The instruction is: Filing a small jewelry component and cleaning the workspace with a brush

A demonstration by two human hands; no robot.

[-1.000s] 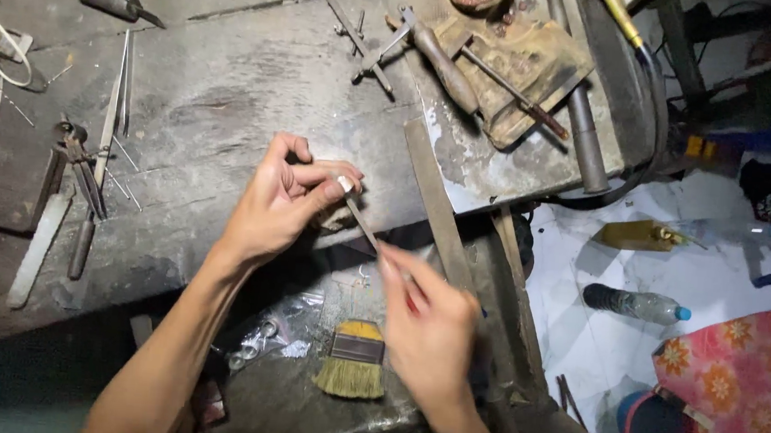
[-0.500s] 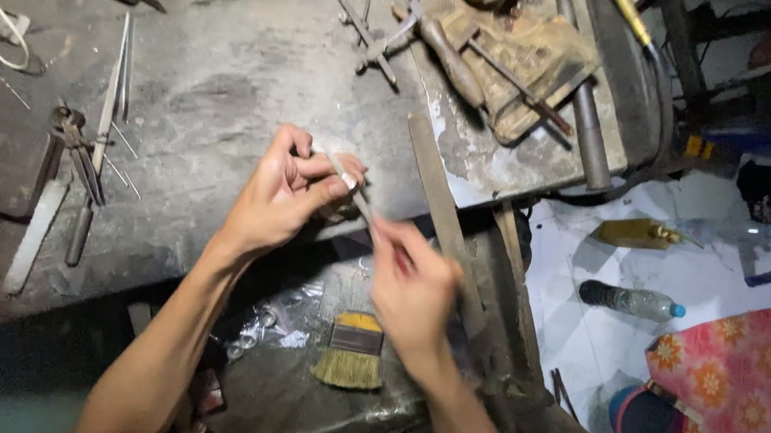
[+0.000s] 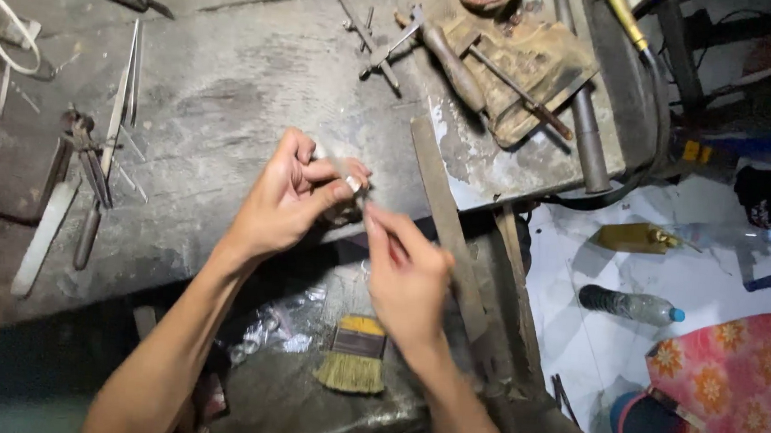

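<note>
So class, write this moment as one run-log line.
left hand: pinches small silvery piece | right hand: fingertips at the piece, tool unclear | below: brush | bench: pliers, file

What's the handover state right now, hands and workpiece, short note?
Left hand: pinching a small pale ring-like piece over the workbench edge.
Right hand: fingertips meet the piece from below; any thin tool in it is hidden.
Nearby: flat file beside the right hand, brush on the lower shelf, pliers and tweezers at left, plastic bottle on the floor.
Done: piece is picked up and held in both hands.
Left: work on the piece looks unfinished; how far along cannot be told.
</note>
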